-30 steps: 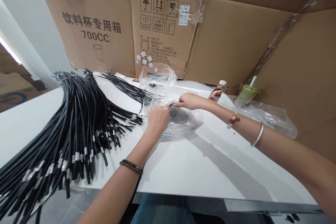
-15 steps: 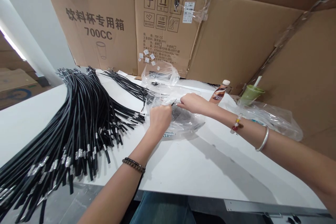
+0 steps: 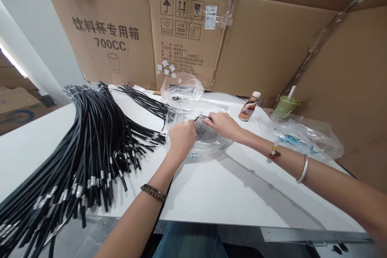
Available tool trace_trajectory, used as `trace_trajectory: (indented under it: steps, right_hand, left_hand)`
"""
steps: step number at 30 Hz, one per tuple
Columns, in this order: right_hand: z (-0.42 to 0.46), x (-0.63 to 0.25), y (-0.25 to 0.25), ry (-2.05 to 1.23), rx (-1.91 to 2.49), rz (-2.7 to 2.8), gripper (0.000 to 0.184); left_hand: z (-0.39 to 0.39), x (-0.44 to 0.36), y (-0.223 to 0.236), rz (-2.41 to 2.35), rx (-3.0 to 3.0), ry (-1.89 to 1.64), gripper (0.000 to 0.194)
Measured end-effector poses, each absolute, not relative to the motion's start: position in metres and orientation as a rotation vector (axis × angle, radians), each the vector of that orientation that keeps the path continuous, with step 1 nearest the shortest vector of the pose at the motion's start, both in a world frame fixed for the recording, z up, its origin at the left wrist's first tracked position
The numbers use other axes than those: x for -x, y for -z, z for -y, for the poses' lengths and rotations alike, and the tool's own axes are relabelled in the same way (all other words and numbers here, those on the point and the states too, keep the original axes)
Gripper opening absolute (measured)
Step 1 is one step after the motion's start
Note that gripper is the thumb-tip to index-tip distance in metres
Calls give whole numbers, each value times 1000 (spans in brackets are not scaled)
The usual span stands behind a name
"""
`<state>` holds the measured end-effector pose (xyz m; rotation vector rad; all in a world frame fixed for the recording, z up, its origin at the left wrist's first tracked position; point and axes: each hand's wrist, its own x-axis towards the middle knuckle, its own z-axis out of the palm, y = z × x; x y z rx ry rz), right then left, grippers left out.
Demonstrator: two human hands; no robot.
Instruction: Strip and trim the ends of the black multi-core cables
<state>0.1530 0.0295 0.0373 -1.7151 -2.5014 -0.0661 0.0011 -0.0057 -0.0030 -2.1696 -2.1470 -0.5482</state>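
prob. working cable tip (image 3: 198, 116) w/ sm. metal tool (image 3: 204, 116), needing steady hold
l hand (image 3: 182, 137) curling tight round cable, r hand (image 3: 224, 124) pinching tool, both working above clear bag (image 3: 213, 145), right of blk cable pile (image 3: 93, 137).

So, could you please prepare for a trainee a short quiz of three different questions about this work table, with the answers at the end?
1. True or false: the big bundle of black cables lies to the right of the bottle.
2. Multiple choice: what is in the fingers of the right hand?
A) a green cup
B) a thin metal tool
C) a roll of tape
3. Fill in the blank: the silver bangle is worn on the ____ arm, the dark beads on the other.

Key: 1 false; 2 B; 3 right.
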Motion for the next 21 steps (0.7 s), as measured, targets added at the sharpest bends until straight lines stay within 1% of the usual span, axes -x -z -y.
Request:
trace_trajectory:
  steps: [7,14,21]
  right_hand:
    - [-35,-150,-7,-94,1613,2315,44]
    - [-43,-143,-1,-225,1541,2248,45]
    - [-50,-150,-4,-239,1553,2236,41]
  left_hand:
    - [4,-3,3,2191,2157,634,31]
    - [1,0,7,2214,2157,690,30]
    - [0,1,9,2197,2158,687,29]
